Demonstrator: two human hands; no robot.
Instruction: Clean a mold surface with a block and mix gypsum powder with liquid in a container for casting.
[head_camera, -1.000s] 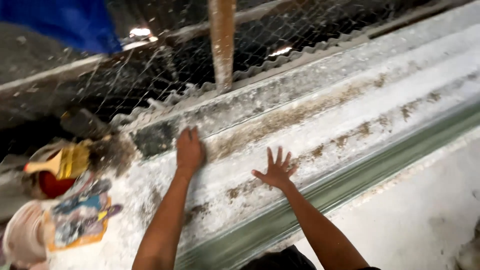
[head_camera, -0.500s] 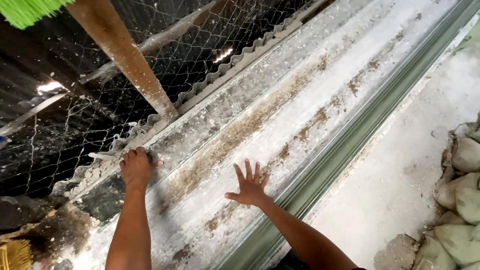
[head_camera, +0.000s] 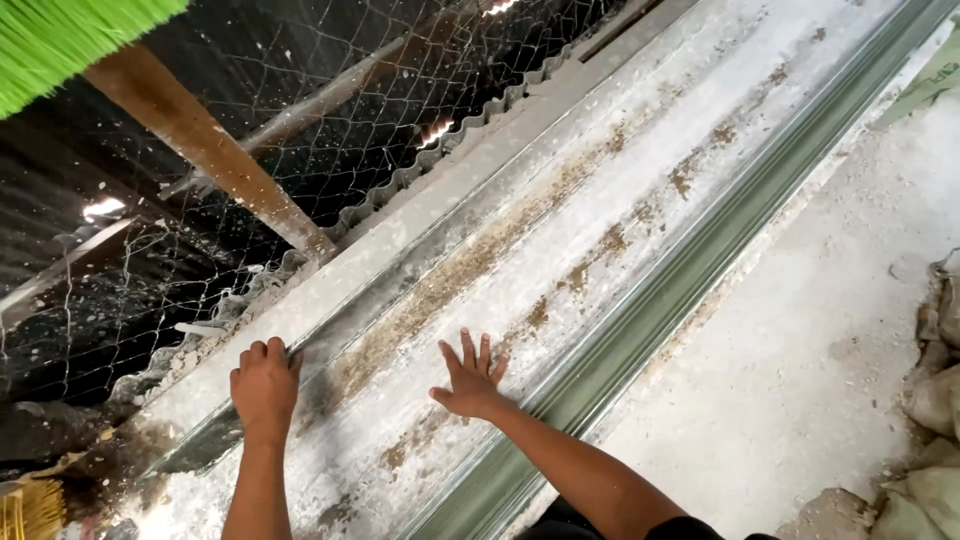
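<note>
Green bristles (head_camera: 70, 35) cut off at top left, above the corrugated sheet (head_camera: 620, 230). Left hand (head_camera: 264, 385) curled over the sheet's upper ridge, fingertips hidden. Right hand (head_camera: 470, 378) flat, fingers spread on the sheet's dusty middle. Sacks (head_camera: 935, 400) cropped beyond its lower edge.

Soft, even daylight falls on the pale corrugated sheet (head_camera: 640, 230) and the dusty floor (head_camera: 830, 330) — bright, with only faint shadows under the hands. Behind the wire mesh (head_camera: 330, 110) at far left it is dim, with small glaring spots — edges look slightly smeared.
</note>
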